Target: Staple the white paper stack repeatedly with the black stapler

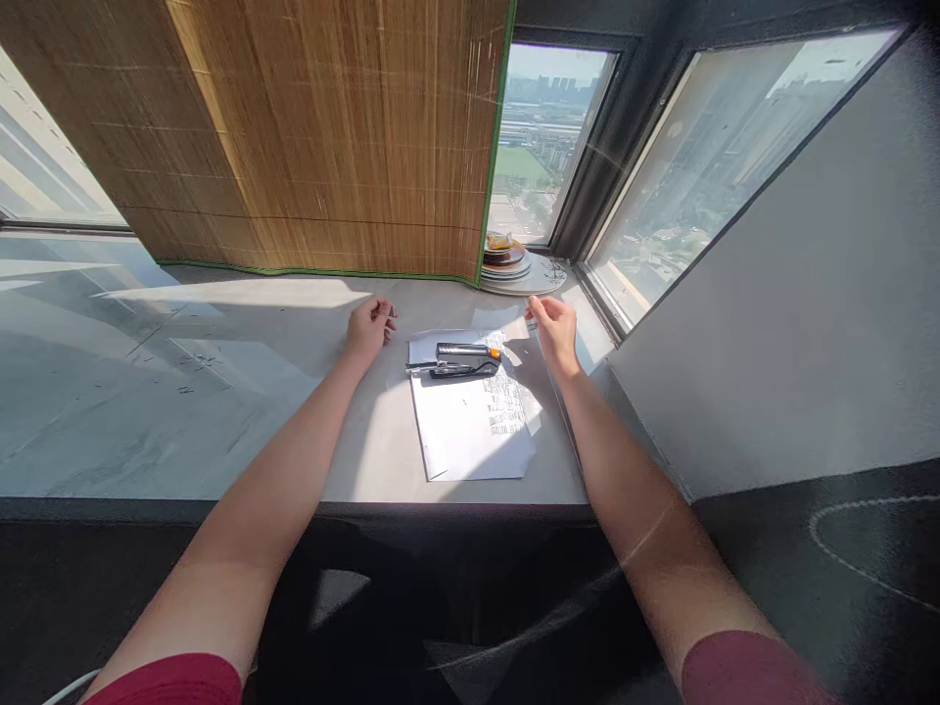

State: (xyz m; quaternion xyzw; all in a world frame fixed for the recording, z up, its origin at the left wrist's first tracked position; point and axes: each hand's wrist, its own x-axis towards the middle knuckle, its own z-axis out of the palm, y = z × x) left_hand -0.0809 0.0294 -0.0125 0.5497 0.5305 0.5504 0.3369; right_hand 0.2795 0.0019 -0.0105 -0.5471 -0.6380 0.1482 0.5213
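Note:
A black stapler point(456, 359) with an orange tip lies across the top of a small stack of white papers point(470, 421) on the grey sill point(220, 392). My left hand point(369, 326) rests on the sill left of the stapler, fingers loosely curled and holding nothing. My right hand point(552, 325) hovers to the right of the stapler near the papers' far corner, fingers half bent with nothing visible in them. Neither hand touches the stapler.
A stack of plates point(506, 262) with something yellow on top sits on a round white board point(540, 279) in the window corner. A bamboo blind point(330, 137) hangs behind the sill. A grey wall point(793, 323) rises on the right. The sill's front edge runs below the papers.

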